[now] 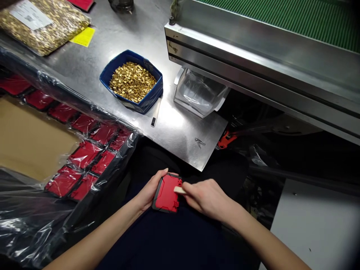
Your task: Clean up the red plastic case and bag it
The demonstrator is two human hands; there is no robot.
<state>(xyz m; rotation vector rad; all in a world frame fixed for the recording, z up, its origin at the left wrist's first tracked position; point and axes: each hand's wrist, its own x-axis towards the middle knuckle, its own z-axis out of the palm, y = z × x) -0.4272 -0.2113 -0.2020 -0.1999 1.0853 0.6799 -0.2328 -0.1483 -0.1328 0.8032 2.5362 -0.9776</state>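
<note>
Brushed metal table (174, 127), dully reflective. Matt red plastic cover (166, 193), dark-rimmed, lower centre. Glossy crinkled plastic film (36, 221) at left over flat brown cardboard (30, 140). Shiny brass-coloured pieces (132, 80) in a blue bin (152, 95).

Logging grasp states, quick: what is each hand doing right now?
Left hand: closed around the flat red plastic part with dark rim.
Right hand: fingers pinching a small pale stick against that part.

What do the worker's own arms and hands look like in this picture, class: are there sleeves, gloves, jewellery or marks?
Both forearms come in bare from the bottom edge, with no sleeves showing. The left hand and right hand wear no gloves, and no rings, watch or wristband can be seen. Fingernails look short and plain. No marks or tattoos are visible.
</note>
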